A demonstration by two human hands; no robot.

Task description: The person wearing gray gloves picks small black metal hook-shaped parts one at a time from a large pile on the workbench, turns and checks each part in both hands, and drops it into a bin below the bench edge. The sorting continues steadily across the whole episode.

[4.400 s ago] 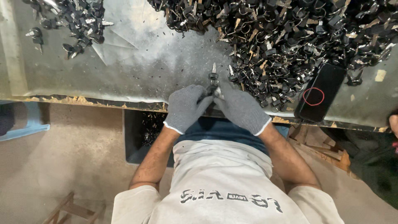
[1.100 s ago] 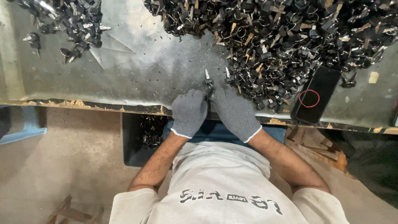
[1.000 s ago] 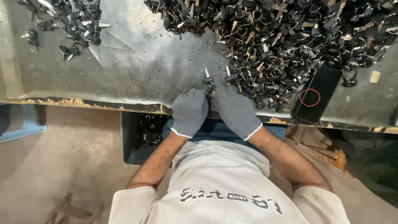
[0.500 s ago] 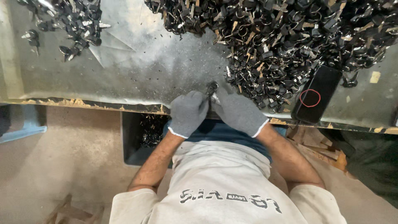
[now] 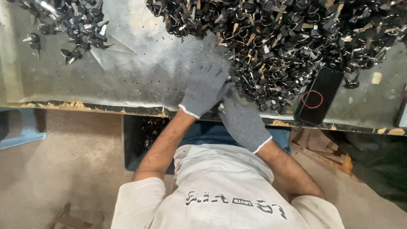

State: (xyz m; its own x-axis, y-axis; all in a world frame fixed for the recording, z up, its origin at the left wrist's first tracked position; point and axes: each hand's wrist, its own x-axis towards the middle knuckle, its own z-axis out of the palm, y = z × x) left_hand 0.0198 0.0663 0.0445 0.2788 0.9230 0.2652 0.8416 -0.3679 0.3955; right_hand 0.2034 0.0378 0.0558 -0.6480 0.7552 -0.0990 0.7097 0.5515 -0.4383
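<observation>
Both my hands wear grey knit gloves. My left hand (image 5: 206, 88) lies blurred on the grey metal table (image 5: 144, 80), fingers spread, its fingertips at the near edge of the big heap of small dark metal parts (image 5: 288, 38). My right hand (image 5: 243, 123) is curled at the table's front edge, just below the left one. A small bright metal part (image 5: 221, 108) peeks out at its thumb side. My forearms and pale shirt fill the bottom of the view.
A smaller heap of dark parts (image 5: 72, 21) lies at the table's far left. A black phone (image 5: 319, 101) rests near the front edge at the right. A dark bin with parts (image 5: 146, 135) stands under the table, and a blue stool (image 5: 25, 129) at the left.
Both hands earlier held a small part upright between them at the heap's edge. They then dropped towards the table's edge, and now my left hand has reached forward to the heap.
</observation>
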